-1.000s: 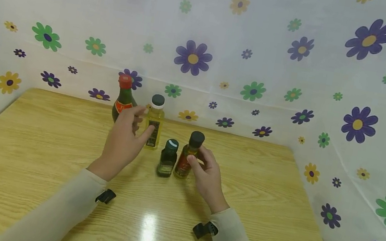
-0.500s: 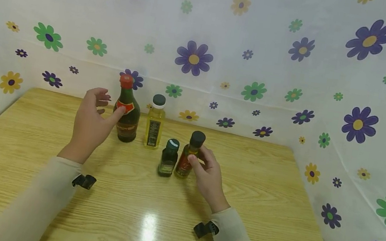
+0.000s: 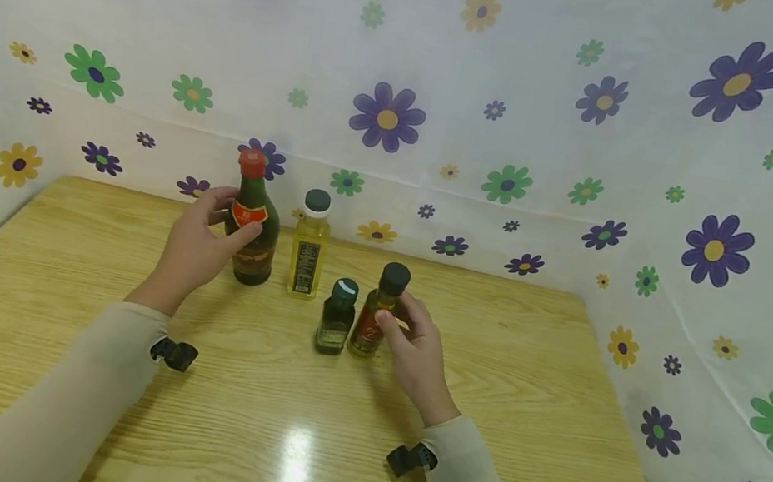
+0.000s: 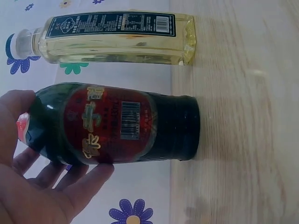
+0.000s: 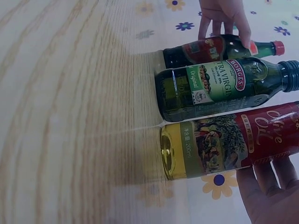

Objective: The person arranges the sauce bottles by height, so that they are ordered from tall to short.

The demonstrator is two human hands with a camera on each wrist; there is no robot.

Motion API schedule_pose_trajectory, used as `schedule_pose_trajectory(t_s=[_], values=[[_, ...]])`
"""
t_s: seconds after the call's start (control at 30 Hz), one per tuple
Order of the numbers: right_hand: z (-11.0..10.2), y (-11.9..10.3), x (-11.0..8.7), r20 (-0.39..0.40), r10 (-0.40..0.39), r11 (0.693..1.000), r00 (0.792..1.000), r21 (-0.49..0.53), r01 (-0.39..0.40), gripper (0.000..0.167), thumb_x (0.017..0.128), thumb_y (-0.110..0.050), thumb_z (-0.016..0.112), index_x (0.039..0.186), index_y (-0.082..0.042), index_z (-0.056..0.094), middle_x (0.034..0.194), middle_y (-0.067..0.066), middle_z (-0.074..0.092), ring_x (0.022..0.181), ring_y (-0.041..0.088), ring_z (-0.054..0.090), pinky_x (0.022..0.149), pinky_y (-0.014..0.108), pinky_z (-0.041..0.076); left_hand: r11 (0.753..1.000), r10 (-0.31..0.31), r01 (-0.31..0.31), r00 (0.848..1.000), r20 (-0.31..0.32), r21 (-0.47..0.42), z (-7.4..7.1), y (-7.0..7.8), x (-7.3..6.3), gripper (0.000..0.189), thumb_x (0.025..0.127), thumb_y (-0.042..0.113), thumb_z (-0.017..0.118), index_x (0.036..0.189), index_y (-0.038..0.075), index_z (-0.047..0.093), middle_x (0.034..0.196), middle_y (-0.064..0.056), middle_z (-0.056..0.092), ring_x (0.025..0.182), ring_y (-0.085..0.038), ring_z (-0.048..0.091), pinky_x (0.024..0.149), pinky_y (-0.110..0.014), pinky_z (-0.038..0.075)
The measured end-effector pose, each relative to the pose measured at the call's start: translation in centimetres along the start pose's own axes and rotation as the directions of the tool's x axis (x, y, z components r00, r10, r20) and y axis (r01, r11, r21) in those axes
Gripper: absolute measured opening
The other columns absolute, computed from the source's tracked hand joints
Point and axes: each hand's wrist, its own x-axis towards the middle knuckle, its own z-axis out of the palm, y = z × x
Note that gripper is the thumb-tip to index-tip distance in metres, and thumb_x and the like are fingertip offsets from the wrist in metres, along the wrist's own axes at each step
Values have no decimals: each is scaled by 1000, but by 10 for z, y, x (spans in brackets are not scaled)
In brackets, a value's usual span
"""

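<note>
My left hand grips the upper part of a dark green vinegar bottle with a red cap, its thumb in front and fingers around the far side. That bottle stands upright at the back left; its red label fills the left wrist view. With my right hand I hold a small olive oil bottle with a red label and black cap, which stands on the table. Just left of it, a small dark green olive oil bottle stands upright, untouched by either hand.
A clear bottle of yellow oil with a dark green and white cap stands right of the vinegar bottle. Everything rests on a light wooden table. A white flower-patterned cloth hangs behind and along the sides.
My left hand moved left from in front of the vinegar and yellow oil bottles, then came back right and took hold of the vinegar bottle. My right hand stays on its bottle.
</note>
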Motion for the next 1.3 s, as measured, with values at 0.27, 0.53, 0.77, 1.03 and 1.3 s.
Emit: schedule_pose_trajectory(t_s=[0.27, 0.53, 0.77, 1.03, 1.3], values=[[-1, 2, 1, -4, -13, 1000, 1000, -4, 13, 45, 104, -15, 63, 149, -13, 56, 137, 14, 58, 130, 32, 58, 105, 49, 53, 999, -15, 15, 1000, 21, 28, 1, 4, 2, 82, 96, 49, 71, 162, 16, 32, 156, -18, 45, 141, -46, 45, 109, -70, 40], [0, 1, 0, -2, -10, 1000, 1000, -1, 10, 44, 104, -15, 62, 148, -13, 57, 136, 14, 59, 130, 32, 59, 105, 50, 52, 998, -5, 4, 1000, 9, 57, 5, 4, 3, 84, 95, 51, 71, 162, 16, 33, 155, -17, 48, 141, -43, 44, 111, -69, 38], [0, 0, 0, 1, -6, 1000, 1000, -10, 6, 44, 104, -14, 62, 148, -13, 57, 135, 13, 60, 130, 32, 59, 106, 52, 52, 998, -24, 24, 1000, 2, 60, 6, -2, 4, 87, 92, 59, 71, 160, 18, 36, 152, -15, 51, 138, -40, 47, 110, -67, 40], [-3, -3, 1, 2, 29, 999, 1000, -15, -29, 43, 103, -13, 65, 146, -12, 59, 134, 13, 61, 129, 31, 60, 105, 49, 53, 998, -35, 34, 999, 16, 54, 7, -5, 5, 87, 91, 59, 72, 160, 19, 37, 151, -15, 52, 137, -40, 48, 110, -68, 40], [-8, -10, 4, 1, 75, 997, 997, 12, -75, 36, 100, -19, 70, 136, -14, 66, 130, 7, 66, 122, 24, 63, 104, 46, 54, 999, -36, 35, 999, 19, 39, 8, -4, 6, 87, 92, 57, 73, 160, 19, 36, 151, -15, 52, 137, -41, 48, 109, -67, 40]])
